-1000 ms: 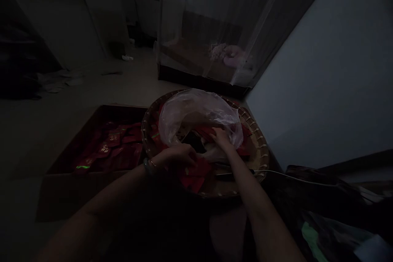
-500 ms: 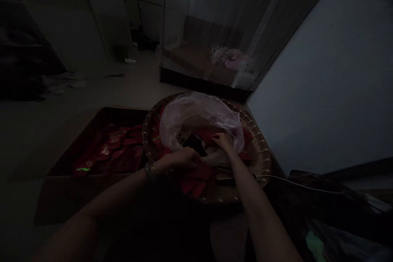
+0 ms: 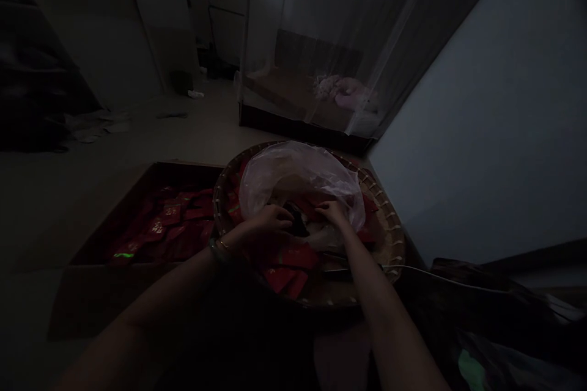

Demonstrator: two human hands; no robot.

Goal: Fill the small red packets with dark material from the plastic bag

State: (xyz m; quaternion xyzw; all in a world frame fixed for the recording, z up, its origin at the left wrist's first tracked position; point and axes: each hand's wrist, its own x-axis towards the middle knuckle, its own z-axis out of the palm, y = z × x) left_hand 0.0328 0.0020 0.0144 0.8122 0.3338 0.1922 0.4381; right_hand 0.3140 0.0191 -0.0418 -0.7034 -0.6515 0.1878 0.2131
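While over a woven bamboo tray [image 3: 389,238], left hand [image 3: 270,223] and right hand [image 3: 332,214] curl beside a plastic bag [image 3: 293,174] above red envelopes [image 3: 293,259], grips unclear

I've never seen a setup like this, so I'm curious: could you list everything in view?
round woven tray: one, tan, below the hands
plastic bag: one, clear, in the tray
red packets: many, red, in the tray around the bag
dark object: one, black, at the bag's mouth
metal tool: one, grey, on the tray
cardboard box: one, brown, left of the tray
boxed packets: many, red, in the box
white cable: one, white, right of the tray
mosquito net: one, whitish, beyond the tray
bangles: two, dark and gold, on the left wrist
left hand: one, at the bag's mouth
right hand: one, at the bag's mouth
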